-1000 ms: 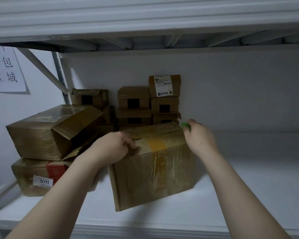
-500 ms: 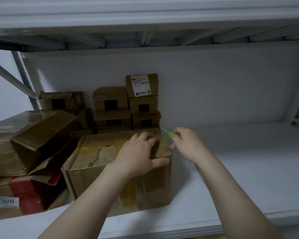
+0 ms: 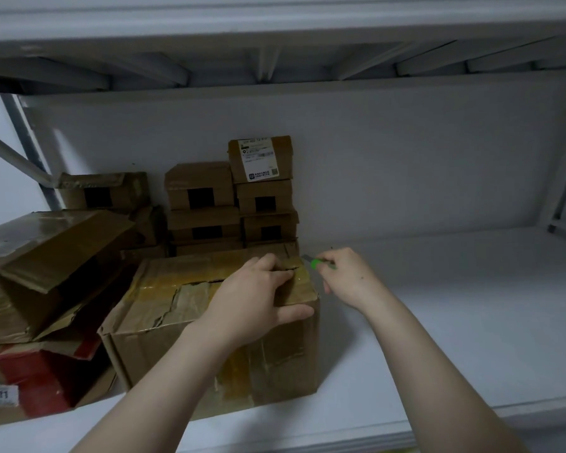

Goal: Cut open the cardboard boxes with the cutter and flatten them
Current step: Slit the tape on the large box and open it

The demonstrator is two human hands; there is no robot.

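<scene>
Pressing box [image 3: 183,308] top, left hand [image 3: 258,295]; right hand [image 3: 347,276] gripping cutter [image 3: 314,263].

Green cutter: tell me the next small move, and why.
Probably set the blade of the green cutter on the box at its taped far right corner and start slitting. The right hand grips it just beside that corner, blade toward the box; the left hand presses the top, steadying it.
</scene>
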